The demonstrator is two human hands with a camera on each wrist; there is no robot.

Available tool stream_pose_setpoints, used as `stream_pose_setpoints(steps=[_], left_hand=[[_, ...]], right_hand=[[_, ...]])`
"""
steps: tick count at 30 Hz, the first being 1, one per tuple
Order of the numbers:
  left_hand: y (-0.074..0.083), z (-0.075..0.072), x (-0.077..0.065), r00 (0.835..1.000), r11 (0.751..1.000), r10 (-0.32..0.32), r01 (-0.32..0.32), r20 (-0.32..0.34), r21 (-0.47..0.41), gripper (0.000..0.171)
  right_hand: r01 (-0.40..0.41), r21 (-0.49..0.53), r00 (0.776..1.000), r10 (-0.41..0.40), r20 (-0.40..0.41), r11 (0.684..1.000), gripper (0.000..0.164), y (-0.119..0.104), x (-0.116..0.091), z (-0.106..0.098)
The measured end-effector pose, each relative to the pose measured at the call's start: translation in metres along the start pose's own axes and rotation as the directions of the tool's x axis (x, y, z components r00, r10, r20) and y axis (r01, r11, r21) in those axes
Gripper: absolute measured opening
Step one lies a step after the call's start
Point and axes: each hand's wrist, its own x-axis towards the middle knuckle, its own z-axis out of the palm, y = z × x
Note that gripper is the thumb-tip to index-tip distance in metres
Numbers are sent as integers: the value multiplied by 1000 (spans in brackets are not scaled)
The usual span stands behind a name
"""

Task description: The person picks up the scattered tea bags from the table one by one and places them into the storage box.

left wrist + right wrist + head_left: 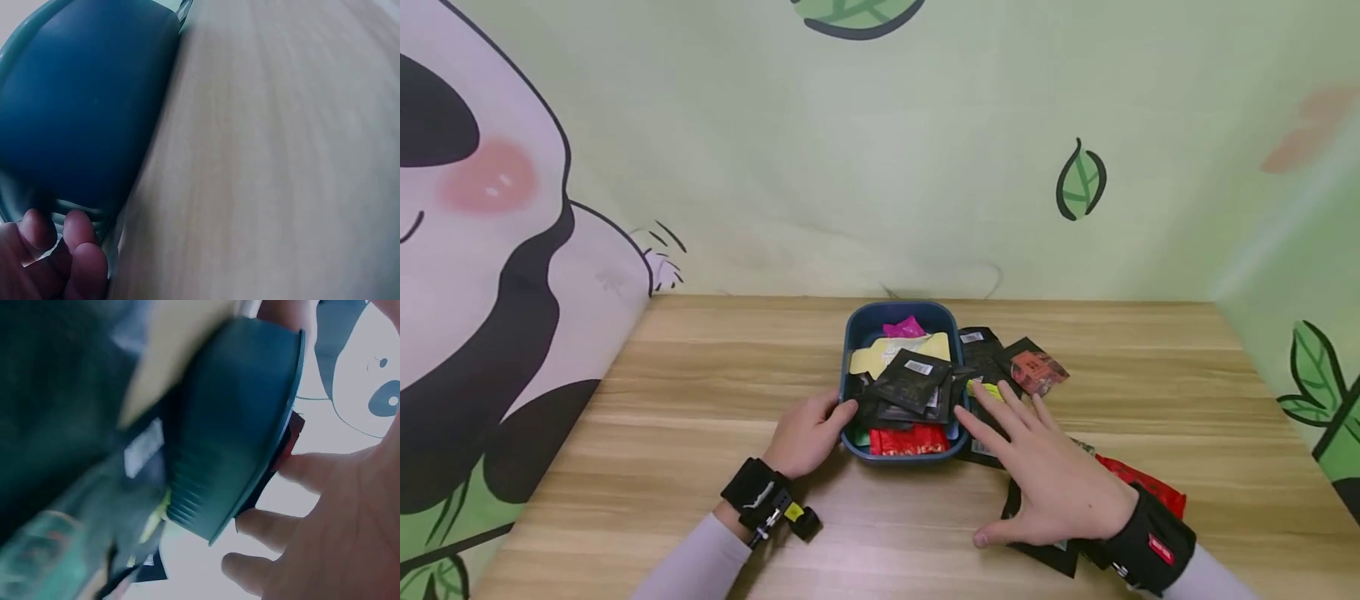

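Note:
A dark blue plastic basket point(901, 458) stands on the table, filled with small packets. On top lie black sachets point(912, 379), one with a white barcode label, over a cream packet point(880, 357), a red packet point(910, 440) and a pink one point(904, 327). My left hand point(808, 433) grips the basket's left side, its thumb at the rim; in the left wrist view, fingertips point(80, 231) meet the outer wall. My right hand point(1045, 475) is spread wide, palm down, its fingertips right at the basket's right rim and nothing held.
Right of the basket lie more black packets point(977, 343), one with a reddish print point(1037, 368). Beneath and beyond my right hand are another black packet point(1048, 557) and a red packet point(1150, 483). A wall with a panda and leaf print point(850, 167) closes off the table's back edge.

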Motion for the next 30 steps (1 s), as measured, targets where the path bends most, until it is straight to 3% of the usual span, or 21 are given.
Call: stream_pose_setpoints(steps=[5,13,24,30], left_hand=[[-1,-3,-1,1000,1000,-2,2,-4,-1,28],[2,-1,0,1000,1000,-12,12,9,-12,27],[3,0,0,1000,1000,-16,16,6,-17,28],[4,0,-1,1000,1000,-25,25,11,-18,27]], right_hand=[[-41,-14,995,42,91,999,124,2,-20,4],[-147,-17,953,146,264,989,101,4,-38,3],[-127,-41,961,134,241,991,70,5,-36,12],[-104,-65,980,114,164,992,49,3,-32,21]])
